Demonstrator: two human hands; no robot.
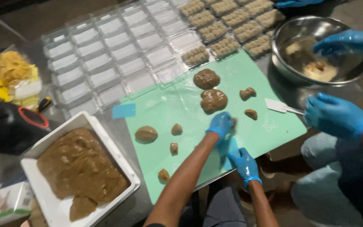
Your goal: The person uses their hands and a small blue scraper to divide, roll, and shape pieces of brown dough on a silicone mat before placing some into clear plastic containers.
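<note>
My left hand (220, 125), in a blue glove, reaches onto the green mat (181, 109) and curls over a small brown dough piece (233, 122). My right hand (244, 164), also gloved, is at the mat's near edge and grips what looks like a blue scraper (230, 148) just below the left hand. Two large dough lumps (213, 100) lie beyond my left hand. Smaller pieces (247, 93) lie to the right. A rounded lump (146, 134) and several bits (176, 129) lie to the left.
A white tub of brown dough (80, 168) stands at the left. Clear moulded trays (114, 54) cover the far table, some filled (232, 25). A co-worker's gloved hands are at the right: one in a steel bowl (316, 50), one holding a white scraper (279, 105). A second blue scraper (124, 110) lies on the mat's corner.
</note>
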